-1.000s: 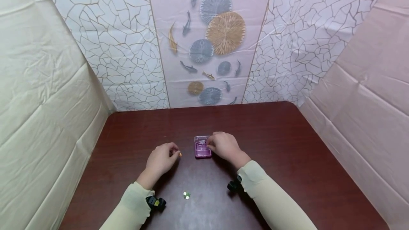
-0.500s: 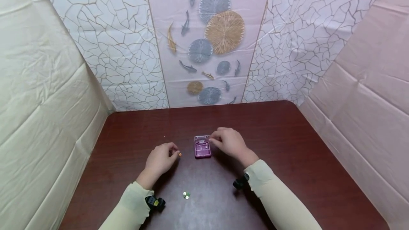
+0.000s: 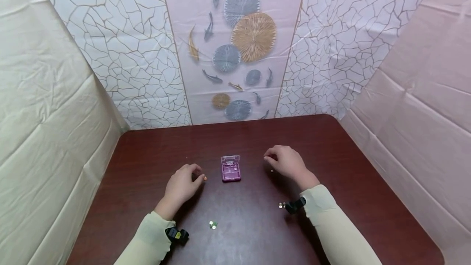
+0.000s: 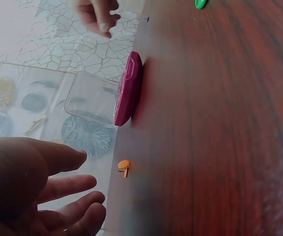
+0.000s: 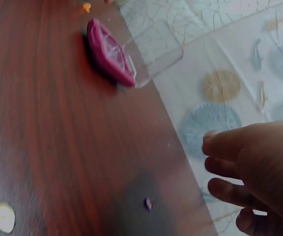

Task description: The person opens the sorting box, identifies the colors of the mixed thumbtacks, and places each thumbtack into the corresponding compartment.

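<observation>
A small purple case (image 3: 231,171) stands on the table with its clear lid (image 4: 90,98) raised; a tiny pale spot shows inside it. My left hand (image 3: 182,184) is left of the case, fingers loosely bent with nothing between them. Just past its fingertips in the left wrist view lie orange thumbtacks (image 4: 124,167). To the right of the case, my right hand (image 3: 288,162) hovers over the table, thumb and fingers apart and holding nothing. Beneath it sits a small dark purple thumbtack (image 5: 148,203).
Green thumbtacks (image 3: 213,225) lie together nearer the front of the table (image 3: 243,244). Another small group of pale-topped tacks (image 3: 281,205) is beside the right wrist camera. Patterned cloth (image 3: 147,52) hangs behind the table, with plain cloth at both sides.
My right hand has drawn away from the case to the right, uncovering its inside and the tacks near that wrist. My left hand has stayed beside the orange thumbtacks.
</observation>
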`<action>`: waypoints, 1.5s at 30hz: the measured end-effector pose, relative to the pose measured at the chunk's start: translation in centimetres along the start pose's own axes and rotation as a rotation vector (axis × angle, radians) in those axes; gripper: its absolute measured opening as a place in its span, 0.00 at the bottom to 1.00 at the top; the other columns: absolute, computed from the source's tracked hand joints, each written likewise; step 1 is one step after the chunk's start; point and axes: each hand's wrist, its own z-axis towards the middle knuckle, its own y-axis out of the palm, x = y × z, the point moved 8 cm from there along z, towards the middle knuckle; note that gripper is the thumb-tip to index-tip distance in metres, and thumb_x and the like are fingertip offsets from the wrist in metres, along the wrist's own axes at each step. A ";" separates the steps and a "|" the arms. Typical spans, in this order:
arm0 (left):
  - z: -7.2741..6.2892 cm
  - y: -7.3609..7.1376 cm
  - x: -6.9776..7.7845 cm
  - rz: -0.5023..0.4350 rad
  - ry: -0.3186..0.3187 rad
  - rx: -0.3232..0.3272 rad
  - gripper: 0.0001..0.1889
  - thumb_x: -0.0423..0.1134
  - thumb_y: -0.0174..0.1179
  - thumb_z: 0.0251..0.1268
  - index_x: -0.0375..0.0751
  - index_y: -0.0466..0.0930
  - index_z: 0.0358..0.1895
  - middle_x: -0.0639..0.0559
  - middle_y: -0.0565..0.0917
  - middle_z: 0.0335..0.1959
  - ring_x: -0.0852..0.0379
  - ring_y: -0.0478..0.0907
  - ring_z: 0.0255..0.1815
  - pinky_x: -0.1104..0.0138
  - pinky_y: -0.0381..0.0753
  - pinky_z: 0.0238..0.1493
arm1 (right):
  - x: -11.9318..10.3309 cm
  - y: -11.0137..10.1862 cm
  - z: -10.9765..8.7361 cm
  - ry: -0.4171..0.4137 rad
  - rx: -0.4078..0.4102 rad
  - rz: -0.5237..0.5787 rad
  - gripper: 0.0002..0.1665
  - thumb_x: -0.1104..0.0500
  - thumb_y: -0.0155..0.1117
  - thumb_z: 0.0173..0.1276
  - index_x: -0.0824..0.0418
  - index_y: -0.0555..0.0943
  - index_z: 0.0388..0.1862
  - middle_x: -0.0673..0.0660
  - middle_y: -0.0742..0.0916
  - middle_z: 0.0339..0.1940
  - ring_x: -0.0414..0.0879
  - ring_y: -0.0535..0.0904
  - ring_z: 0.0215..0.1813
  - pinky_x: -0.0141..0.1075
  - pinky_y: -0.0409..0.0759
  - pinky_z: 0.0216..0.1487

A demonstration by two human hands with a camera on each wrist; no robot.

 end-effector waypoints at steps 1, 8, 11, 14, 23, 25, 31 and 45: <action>0.0 -0.1 0.0 0.002 0.000 0.003 0.14 0.49 0.74 0.74 0.46 0.89 0.53 0.52 0.85 0.44 0.50 0.84 0.43 0.48 0.85 0.49 | 0.3 0.1 -0.2 0.006 -0.015 -0.008 0.05 0.52 0.74 0.78 0.49 0.94 0.46 0.45 0.91 0.41 0.44 0.87 0.41 0.50 0.86 0.46; -0.2 0.0 -0.1 0.008 0.002 0.012 0.17 0.50 0.74 0.74 0.45 0.88 0.56 0.49 0.86 0.48 0.48 0.84 0.47 0.47 0.84 0.52 | 2.0 1.0 -1.5 0.057 -0.135 -0.063 0.04 0.52 0.76 0.75 0.48 0.93 0.45 0.47 0.92 0.43 0.45 0.87 0.42 0.52 0.87 0.48; -0.2 0.1 -0.1 0.008 0.002 0.010 0.17 0.50 0.74 0.74 0.45 0.88 0.57 0.49 0.86 0.49 0.48 0.84 0.47 0.47 0.85 0.52 | 2.3 1.3 -1.9 0.062 -0.168 -0.066 0.04 0.51 0.77 0.75 0.48 0.93 0.44 0.47 0.92 0.42 0.45 0.87 0.42 0.52 0.87 0.47; -0.2 0.2 -0.1 0.008 0.001 0.009 0.17 0.50 0.74 0.73 0.45 0.88 0.56 0.49 0.86 0.49 0.48 0.84 0.46 0.47 0.85 0.52 | 2.4 1.5 -2.2 0.064 -0.183 -0.068 0.04 0.51 0.78 0.74 0.48 0.92 0.43 0.46 0.92 0.41 0.44 0.86 0.40 0.52 0.87 0.45; -0.2 0.3 -0.1 0.020 0.008 0.008 0.17 0.51 0.73 0.74 0.46 0.89 0.56 0.51 0.86 0.46 0.50 0.84 0.44 0.48 0.84 0.50 | 2.8 2.0 -2.4 0.078 -0.172 -0.111 0.04 0.50 0.79 0.73 0.46 0.91 0.38 0.44 0.90 0.36 0.41 0.84 0.35 0.49 0.86 0.42; -0.2 0.3 -0.1 0.019 0.010 0.009 0.16 0.50 0.72 0.74 0.45 0.89 0.56 0.50 0.86 0.46 0.50 0.84 0.44 0.49 0.84 0.51 | 2.8 2.0 -2.4 0.083 -0.164 -0.118 0.04 0.50 0.79 0.73 0.45 0.91 0.37 0.44 0.90 0.36 0.41 0.83 0.33 0.48 0.86 0.41; -0.6 0.3 -0.5 0.010 -0.009 -0.002 0.16 0.50 0.72 0.75 0.45 0.89 0.57 0.51 0.86 0.46 0.50 0.85 0.46 0.49 0.85 0.52 | 2.3 2.3 -2.3 0.057 -0.163 -0.105 0.05 0.52 0.78 0.74 0.45 0.90 0.36 0.43 0.89 0.34 0.41 0.81 0.31 0.48 0.85 0.37; -0.2 0.5 0.0 0.002 -0.022 -0.007 0.14 0.49 0.74 0.73 0.45 0.89 0.53 0.52 0.87 0.43 0.51 0.85 0.44 0.48 0.86 0.51 | 0.5 1.1 -1.1 0.015 -0.094 -0.059 0.04 0.52 0.79 0.73 0.44 0.91 0.36 0.42 0.89 0.35 0.41 0.84 0.35 0.47 0.86 0.41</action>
